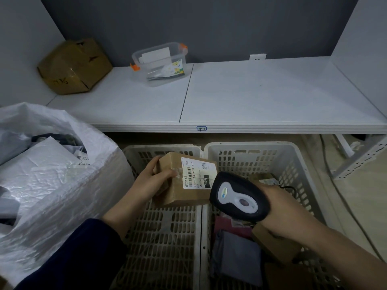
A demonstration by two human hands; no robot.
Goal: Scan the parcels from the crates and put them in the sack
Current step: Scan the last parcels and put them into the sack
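Note:
My left hand [151, 181] grips a small brown cardboard parcel [188, 191] by its left end, above the left white crate [163, 237]. Its white barcode label [195, 174] faces up. My right hand [280, 212] holds a black handheld scanner [238, 195], whose head sits just right of the label, over the right crate [297, 164]. The right crate holds several parcels: a grey bag [238, 256], a reddish one [226, 225] and brown boxes [274, 245]. The white woven sack [62, 185] stands open at the left with grey and white mail bags inside.
A white shelf [230, 97] runs across behind the crates. On it sit a taped brown box [73, 65] at the back left and a clear plastic tub [161, 63] with orange clips. A white metal frame [360, 160] and cables lie on the floor at the right.

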